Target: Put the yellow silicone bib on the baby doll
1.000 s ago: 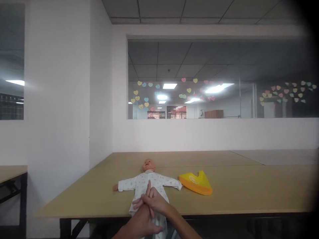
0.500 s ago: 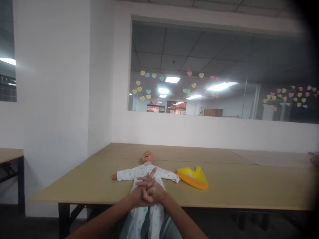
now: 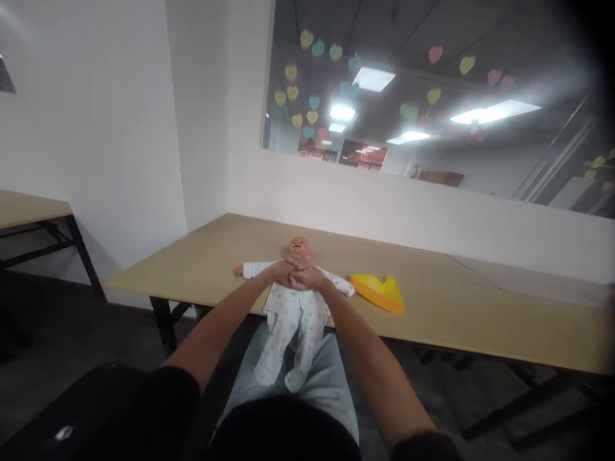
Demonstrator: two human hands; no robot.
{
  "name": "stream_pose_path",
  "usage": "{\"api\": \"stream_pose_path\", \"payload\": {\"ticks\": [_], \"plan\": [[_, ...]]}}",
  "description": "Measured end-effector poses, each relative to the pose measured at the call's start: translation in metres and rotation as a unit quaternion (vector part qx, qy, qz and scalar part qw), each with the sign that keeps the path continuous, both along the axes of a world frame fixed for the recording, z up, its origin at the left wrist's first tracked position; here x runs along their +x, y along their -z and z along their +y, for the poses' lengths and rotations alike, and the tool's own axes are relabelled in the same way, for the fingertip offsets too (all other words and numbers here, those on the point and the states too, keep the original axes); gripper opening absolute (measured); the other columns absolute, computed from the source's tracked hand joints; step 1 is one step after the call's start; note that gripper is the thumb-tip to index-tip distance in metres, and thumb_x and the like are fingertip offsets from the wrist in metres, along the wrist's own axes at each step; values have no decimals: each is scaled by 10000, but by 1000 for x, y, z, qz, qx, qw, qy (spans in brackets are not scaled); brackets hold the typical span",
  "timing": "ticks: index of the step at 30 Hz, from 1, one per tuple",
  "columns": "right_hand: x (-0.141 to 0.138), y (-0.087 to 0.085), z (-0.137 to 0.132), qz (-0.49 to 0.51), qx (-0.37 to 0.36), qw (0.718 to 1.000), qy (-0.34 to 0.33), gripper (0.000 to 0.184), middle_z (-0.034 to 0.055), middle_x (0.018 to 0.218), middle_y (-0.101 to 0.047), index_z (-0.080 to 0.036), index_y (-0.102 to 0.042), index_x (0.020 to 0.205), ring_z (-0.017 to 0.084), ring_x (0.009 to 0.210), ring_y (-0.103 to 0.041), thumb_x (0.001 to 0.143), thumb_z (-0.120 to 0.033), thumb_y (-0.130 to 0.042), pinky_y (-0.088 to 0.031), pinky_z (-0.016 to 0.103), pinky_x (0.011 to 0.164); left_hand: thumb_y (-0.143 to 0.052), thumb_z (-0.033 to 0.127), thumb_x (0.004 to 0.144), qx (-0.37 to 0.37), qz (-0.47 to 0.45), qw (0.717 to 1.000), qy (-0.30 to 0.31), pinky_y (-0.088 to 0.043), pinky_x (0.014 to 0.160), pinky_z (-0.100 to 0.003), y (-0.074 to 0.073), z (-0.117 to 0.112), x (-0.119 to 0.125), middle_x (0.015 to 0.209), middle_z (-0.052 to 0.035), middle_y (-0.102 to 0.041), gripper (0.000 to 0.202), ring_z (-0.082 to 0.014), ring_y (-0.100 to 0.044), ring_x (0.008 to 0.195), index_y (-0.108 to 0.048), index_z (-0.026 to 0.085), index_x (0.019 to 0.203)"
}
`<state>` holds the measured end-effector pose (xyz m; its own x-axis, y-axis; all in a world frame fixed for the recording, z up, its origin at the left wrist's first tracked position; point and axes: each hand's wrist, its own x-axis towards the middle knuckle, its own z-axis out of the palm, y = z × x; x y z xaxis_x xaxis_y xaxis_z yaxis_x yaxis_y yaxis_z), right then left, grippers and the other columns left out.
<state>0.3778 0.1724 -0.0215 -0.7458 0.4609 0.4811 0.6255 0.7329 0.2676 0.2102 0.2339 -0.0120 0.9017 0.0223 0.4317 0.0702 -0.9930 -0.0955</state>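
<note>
A baby doll [image 3: 298, 307] in white patterned clothes lies on its back, its legs hanging over the table edge onto my lap. My left hand [image 3: 282, 272] and my right hand [image 3: 308, 276] meet over its upper chest, thumbs close together. Fingers of both hands stretch forward and overlap just below the doll's chin, a little blurred. Nothing shows held between them. Whether they press on the doll or hover above it, I cannot tell. To the right, near the doll's sleeve, lies a yellow bib-like piece [image 3: 379, 292] with an orange edge.
The wooden table [image 3: 456, 320] runs along a white wall with a large window [image 3: 408, 83] bearing heart-shaped notes. Its front edge lies just beyond my lap. Another table [image 3: 29, 208] stands at the left. A dark object [image 3: 91, 410] is at lower left.
My view has tipped downward, showing more of my arms and lap. My hands have moved up the doll, from its belly to its upper chest. The fingers remain overlapped.
</note>
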Motion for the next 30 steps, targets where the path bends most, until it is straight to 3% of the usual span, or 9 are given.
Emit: {"api": "stream_pose_path", "payload": {"ticks": [5, 8, 14, 17, 19, 21, 25, 30], "plan": [[16, -2, 3, 29, -39, 998, 26, 223, 156, 1634, -362, -116, -769, 887, 319, 1567, -320, 902, -257, -597, -146, 600, 1323, -624, 315, 856, -16, -2, 999, 42, -219, 1266, -591, 4, 15, 23, 1592, -299, -438, 633, -341, -340, 1542, -549, -26, 1385], [29, 0, 9, 35, -54, 998, 23, 258, 156, 1658, -315, -92, -760, 913, 323, 1599, -232, 922, -256, -562, -212, 575, 1320, -628, 334, 877, -41, -3, 998, 55, -162, 1266, -592, 8, 23, 33, 1638, -330, -327, 653, -366, -253, 1571, -521, -79, 1372], [44, -2, 32, 27, -58, 998, 3, 329, 127, 1685, -272, -76, -723, 842, 335, 1604, -205, 942, -325, -533, -174, 588, 1324, -697, 287, 850, -31, -29, 996, 74, -172, 1257, -649, 6, 37, 44, 1682, -290, -268, 687, -376, -292, 1562, -513, 2, 1448], [45, -11, 41, 39, -46, 998, -5, 331, 120, 1663, -324, -88, -717, 817, 324, 1584, -267, 938, -337, -535, -159, 593, 1327, -529, 306, 960, -6, -24, 998, 59, -145, 1197, -709, -7, 42, 46, 1652, -343, -263, 618, -407, -238, 1565, -478, -116, 1410], [45, -17, 44, 48, -32, 998, 3, 301, 111, 1649, -353, -96, -726, 827, 309, 1572, -300, 927, -307, -536, -174, 580, 1329, -349, 283, 1004, 30, 3, 998, 48, -174, 1171, -674, -16, 45, 47, 1594, -420, -252, 635, -439, -192, 1546, -437, -269, 1304], [44, -21, 43, 54, -21, 998, 17, 253, 96, 1648, -360, -109, -734, 828, 286, 1574, -296, 908, -253, -542, -196, 541, 1335, -334, 297, 999, 57, 22, 998, 35, -193, 1197, -601, -21, 49, 49, 1586, -431, -245, 668, -423, -179, 1546, -421, -315, 1253], [43, -18, 38, 83, -19, 995, 42, 174, 103, 1643, -369, -117, -745, 823, 248, 1575, -289, 864, -189, -592, -183, 467, 1346, -657, 337, 881, 60, 5, 998, 7, -130, 1292, -515, -19, 55, 53, 1691, -248, -279, 688, -282, -237, 1581, -502, -56, 1423], [40, 2, 37, 127, 0, 990, 66, 198, 114, 1632, -382, -116, -784, 912, 236, 1566, -324, 850, -184, -608, -216, 432, 1336, -657, 278, 880, 35, 4, 999, 10, -64, 1294, -573, -8, 53, 54, 1658, -259, -348, 748, -330, -310, 1551, -436, -7, 1535]]}}
